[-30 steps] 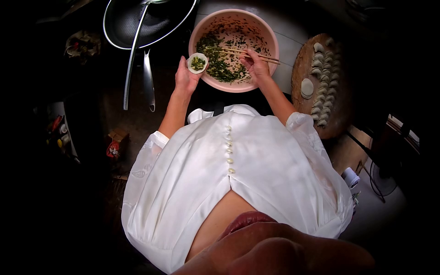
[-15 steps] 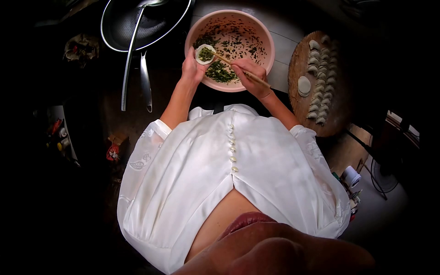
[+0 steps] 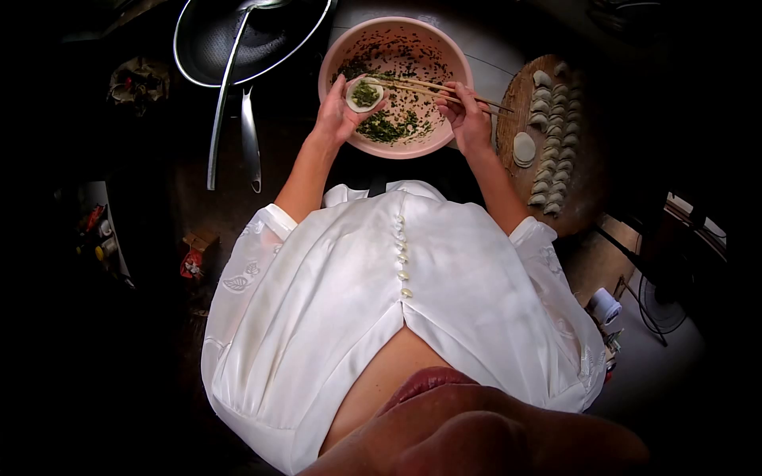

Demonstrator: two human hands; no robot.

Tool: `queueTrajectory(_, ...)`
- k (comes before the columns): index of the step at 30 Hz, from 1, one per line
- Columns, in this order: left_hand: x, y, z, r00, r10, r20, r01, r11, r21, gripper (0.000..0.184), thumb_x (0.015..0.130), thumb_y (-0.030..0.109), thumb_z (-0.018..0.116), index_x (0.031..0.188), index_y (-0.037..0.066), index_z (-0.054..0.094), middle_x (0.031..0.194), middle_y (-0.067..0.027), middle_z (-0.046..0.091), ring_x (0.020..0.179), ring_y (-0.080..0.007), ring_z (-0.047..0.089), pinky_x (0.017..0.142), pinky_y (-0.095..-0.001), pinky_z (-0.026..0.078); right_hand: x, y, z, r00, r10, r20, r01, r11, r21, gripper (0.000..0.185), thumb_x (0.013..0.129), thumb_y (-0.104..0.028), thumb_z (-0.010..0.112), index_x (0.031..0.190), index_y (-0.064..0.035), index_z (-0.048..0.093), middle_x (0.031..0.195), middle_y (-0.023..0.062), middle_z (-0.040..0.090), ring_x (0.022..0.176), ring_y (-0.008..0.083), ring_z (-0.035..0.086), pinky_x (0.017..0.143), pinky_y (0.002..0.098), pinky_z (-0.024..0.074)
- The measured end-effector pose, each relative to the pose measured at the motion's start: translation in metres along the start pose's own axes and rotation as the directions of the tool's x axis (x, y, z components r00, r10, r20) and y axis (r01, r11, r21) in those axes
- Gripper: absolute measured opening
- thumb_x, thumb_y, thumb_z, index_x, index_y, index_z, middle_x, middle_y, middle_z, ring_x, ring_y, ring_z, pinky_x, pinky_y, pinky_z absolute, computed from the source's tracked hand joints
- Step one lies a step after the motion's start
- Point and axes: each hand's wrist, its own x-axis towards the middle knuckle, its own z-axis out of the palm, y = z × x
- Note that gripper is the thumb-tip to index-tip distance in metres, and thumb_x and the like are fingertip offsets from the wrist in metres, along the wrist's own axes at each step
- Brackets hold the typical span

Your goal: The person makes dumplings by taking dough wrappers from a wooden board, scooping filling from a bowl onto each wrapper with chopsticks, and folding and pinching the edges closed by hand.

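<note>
A round white dumpling wrapper (image 3: 376,104) lies on my left hand (image 3: 336,119), with a mound of chopped green filling (image 3: 365,94) in its middle. My fingers curl about the wrapper's edge, over the left side of a pink bowl (image 3: 466,67). In my right hand (image 3: 470,119) is a pair of chopsticks (image 3: 429,86), held nearly level across the bowl, their tips near the filling on the wrapper. More green filling (image 3: 394,125) rests at the bottom of the bowl, and bits of it cling to the walls.
On the right stands a round wooden board (image 3: 520,99) with rows of folded dumplings (image 3: 556,151) and a small stack of wrappers (image 3: 524,148). A dark wok (image 3: 214,44) holding a long-handled metal ladle (image 3: 230,71) is at upper left. A white container (image 3: 605,305) sits lower right.
My right hand has shifted right and up, and the chopsticks have turned from slanting to nearly level. My left hand and the wrapper have moved slightly right.
</note>
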Motion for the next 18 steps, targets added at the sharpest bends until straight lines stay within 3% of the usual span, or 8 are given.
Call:
queueTrajectory(3, -0.005, 0.002, 0.005, 0.999, -0.028, 0.025, 0.027, 0.998, 0.050, 0.058, 0.112, 0.041, 0.024, 0.137, -0.007, 0.045, 0.135, -0.0256, 0.054, 0.121, -0.0393, 0.061, 0.101, -0.0525, 0.057, 0.006, 0.007, -0.009, 0.992, 0.122, -0.007, -0.122, 0.992, 0.038, 0.027, 0.103, -0.024, 0.060, 0.114, 0.0003, 0.065, 0.097, 0.0089, 0.071, 0.084, 0.0153, 0.073, 0.074, 0.0248, 0.0617)
queueTrajectory(7, -0.014, 0.005, 0.019, 1.000, -0.001, 0.019, -0.001, 0.997, 0.074, 0.059, 0.112, 0.042, 0.025, 0.136, -0.008, 0.046, 0.134, -0.0243, 0.055, 0.122, -0.0364, 0.060, 0.102, -0.0521, 0.056, 0.007, 0.019, -0.008, 0.992, 0.121, -0.017, -0.121, 0.993, -0.013, 0.027, 0.101, -0.023, 0.062, 0.112, 0.0018, 0.065, 0.092, 0.0111, 0.071, 0.081, 0.0173, 0.073, 0.072, 0.0248, 0.0626)
queueTrajectory(9, -0.021, 0.009, 0.026, 0.999, -0.028, -0.042, 0.032, 0.995, 0.095, 0.051, 0.112, 0.037, 0.030, 0.136, -0.005, 0.045, 0.143, -0.0181, 0.052, 0.128, -0.0345, 0.056, 0.105, -0.0559, 0.054, 0.006, 0.022, -0.009, 0.996, 0.093, -0.006, -0.093, 0.994, -0.059, 0.028, 0.101, -0.023, 0.062, 0.111, 0.0028, 0.065, 0.092, 0.0103, 0.071, 0.081, 0.0172, 0.073, 0.072, 0.0247, 0.0626)
queueTrajectory(16, -0.016, 0.005, 0.011, 0.998, -0.050, -0.049, 0.054, 0.994, 0.090, 0.051, 0.112, 0.038, 0.032, 0.135, -0.006, 0.045, 0.142, -0.0197, 0.051, 0.127, -0.0363, 0.057, 0.105, -0.0548, 0.055, 0.002, 0.011, -0.007, 0.993, 0.114, 0.003, -0.113, 0.990, -0.085, 0.028, 0.101, -0.025, 0.062, 0.110, 0.0005, 0.066, 0.095, 0.0095, 0.071, 0.082, 0.0158, 0.073, 0.073, 0.0248, 0.0613)
queueTrajectory(18, -0.015, 0.006, 0.009, 0.996, -0.092, 0.022, 0.089, 0.991, 0.104, 0.053, 0.112, 0.039, 0.032, 0.135, -0.007, 0.044, 0.141, -0.0222, 0.051, 0.123, -0.0399, 0.060, 0.104, -0.0529, 0.055, 0.004, 0.012, -0.011, 0.995, 0.099, -0.032, -0.100, 0.995, -0.020, 0.027, 0.102, -0.025, 0.061, 0.110, 0.0003, 0.066, 0.095, 0.0100, 0.071, 0.082, 0.0159, 0.073, 0.073, 0.0246, 0.0612)
